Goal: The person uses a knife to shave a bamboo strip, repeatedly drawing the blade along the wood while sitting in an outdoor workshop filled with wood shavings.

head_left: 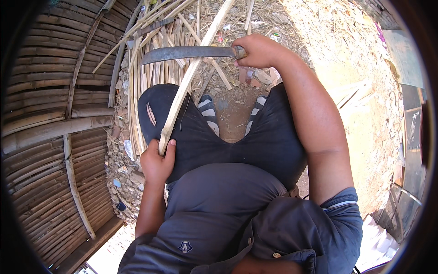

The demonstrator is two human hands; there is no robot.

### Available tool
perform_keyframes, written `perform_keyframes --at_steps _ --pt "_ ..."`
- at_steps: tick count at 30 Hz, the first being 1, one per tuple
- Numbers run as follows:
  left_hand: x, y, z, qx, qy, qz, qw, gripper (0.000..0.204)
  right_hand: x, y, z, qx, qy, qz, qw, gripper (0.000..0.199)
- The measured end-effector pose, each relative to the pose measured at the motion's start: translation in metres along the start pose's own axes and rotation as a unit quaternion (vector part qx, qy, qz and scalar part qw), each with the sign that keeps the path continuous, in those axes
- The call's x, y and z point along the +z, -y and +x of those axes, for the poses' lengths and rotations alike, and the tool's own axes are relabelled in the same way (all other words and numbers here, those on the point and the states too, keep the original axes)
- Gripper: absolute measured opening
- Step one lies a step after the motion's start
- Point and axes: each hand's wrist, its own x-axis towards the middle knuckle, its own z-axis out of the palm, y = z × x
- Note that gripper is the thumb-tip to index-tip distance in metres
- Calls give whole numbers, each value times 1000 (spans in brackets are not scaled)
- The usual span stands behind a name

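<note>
My left hand (157, 160) is closed around the near end of a long, pale strip of split wood or bamboo (183, 89). The strip slants up and away to the right, passing over my left knee. In my right hand (258, 50) is the handle of a machete (187, 53), gripped beyond my knees. Its dark, curved blade points left and crosses the strip, seemingly over it; whether the edge touches the wood I cannot tell.
Several pale strips (159, 43) lie in a pile on the ground beyond and beside my left knee. A slatted bamboo wall (68, 105) rises on the left. Straw and wood scraps cover the ground ahead (269, 18). Dark panels (413, 123) stand at the far right.
</note>
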Motion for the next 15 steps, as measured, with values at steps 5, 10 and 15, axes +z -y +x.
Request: perform_keyframes --at_steps 5,10,15 --pt "1 1 0 4 -8 -4 1000 42 -10 12 -3 10 -10 -28 1000 50" --pt "1 3 0 -10 6 -5 1000 41 -27 15 -12 40 -86 -24 995 36" --pt "-1 2 0 -6 10 -14 1000 42 -23 20 -14 13 -110 -81 991 25"
